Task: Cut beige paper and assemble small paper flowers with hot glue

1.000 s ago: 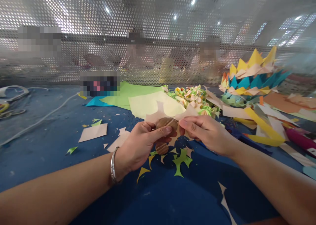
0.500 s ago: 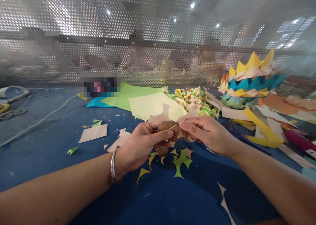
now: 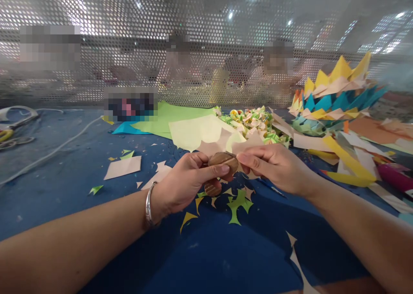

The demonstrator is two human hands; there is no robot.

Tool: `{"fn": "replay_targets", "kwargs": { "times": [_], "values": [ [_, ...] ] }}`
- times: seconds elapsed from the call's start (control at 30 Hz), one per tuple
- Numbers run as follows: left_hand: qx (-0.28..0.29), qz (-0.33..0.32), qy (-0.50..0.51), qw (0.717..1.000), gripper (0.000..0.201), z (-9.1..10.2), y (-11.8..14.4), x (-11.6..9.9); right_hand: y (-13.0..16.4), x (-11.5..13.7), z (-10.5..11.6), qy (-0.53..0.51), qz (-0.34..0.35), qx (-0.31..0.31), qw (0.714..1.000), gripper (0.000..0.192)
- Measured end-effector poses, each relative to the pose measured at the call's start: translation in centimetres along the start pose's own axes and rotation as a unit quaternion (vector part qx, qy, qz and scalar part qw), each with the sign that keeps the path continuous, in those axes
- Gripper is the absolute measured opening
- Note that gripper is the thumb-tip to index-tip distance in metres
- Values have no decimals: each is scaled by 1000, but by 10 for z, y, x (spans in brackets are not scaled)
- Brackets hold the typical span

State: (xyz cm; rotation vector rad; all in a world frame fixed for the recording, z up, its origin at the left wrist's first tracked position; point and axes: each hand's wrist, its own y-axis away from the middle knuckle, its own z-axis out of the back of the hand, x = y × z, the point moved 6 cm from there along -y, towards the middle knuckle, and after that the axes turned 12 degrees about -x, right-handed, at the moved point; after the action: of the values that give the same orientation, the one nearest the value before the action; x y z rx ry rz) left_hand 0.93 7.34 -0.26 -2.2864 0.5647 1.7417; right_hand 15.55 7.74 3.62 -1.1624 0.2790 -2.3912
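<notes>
Between the thumb and fingers of my left hand (image 3: 189, 180), a round brown disc (image 3: 224, 161) with a wood-like grain is gripped. My right hand (image 3: 274, 167) is closed in a pinch at the disc's right edge; what lies between its fingertips is too small to make out. A second brown round piece (image 3: 213, 189) shows just below my left fingers, and I cannot tell whether it is joined to the disc. Behind the hands lies a pale pink cut-out paper (image 3: 217, 142). Green paper scraps (image 3: 238, 205) and a yellow scrap (image 3: 187, 219) lie below the hands on the blue tabletop (image 3: 193, 264).
Cream paper (image 3: 190, 132) and green sheets (image 3: 174, 113) lie farther back, beside a heap of small paper pieces (image 3: 248, 122). A spiky folded-paper stack (image 3: 335, 98) stands right, near yellow strips (image 3: 351, 169). Scissors (image 3: 13, 140) and a white cable (image 3: 61, 150) are left; a perforated screen (image 3: 200, 78) rises behind.
The camera view has shifted slightly, so the scene sits a little higher in the picture. Both hands keep nearly the same hold at the disc.
</notes>
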Motion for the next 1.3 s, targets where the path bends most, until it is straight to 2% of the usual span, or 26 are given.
{"fn": "replay_targets", "kwargs": {
  "times": [0.13, 0.83, 1.0, 1.17, 1.3],
  "values": [
    [11, 1, 9, 1000, 15, -3, 1, -2, 0, 1, 0, 16, 8, -3, 1000, 47],
    [-20, 3, -19, 1000, 17, 2, -1, 0, 2, 3, 1, 31, 20, -6, 999, 47],
    [-7, 9, -18, 1000, 20, 1, -1, 1, 2, 1, 1, 36, 17, -7, 999, 49],
    [37, 9, -18, 999, 26, -3, 0, -1, 2, 0, 1, 41, 20, 5, 999, 47],
    [38, -1, -31, 999, 28, -4, 0, -3, 2, 1, 0, 39, 28, 14, 999, 46]
  ]
}}
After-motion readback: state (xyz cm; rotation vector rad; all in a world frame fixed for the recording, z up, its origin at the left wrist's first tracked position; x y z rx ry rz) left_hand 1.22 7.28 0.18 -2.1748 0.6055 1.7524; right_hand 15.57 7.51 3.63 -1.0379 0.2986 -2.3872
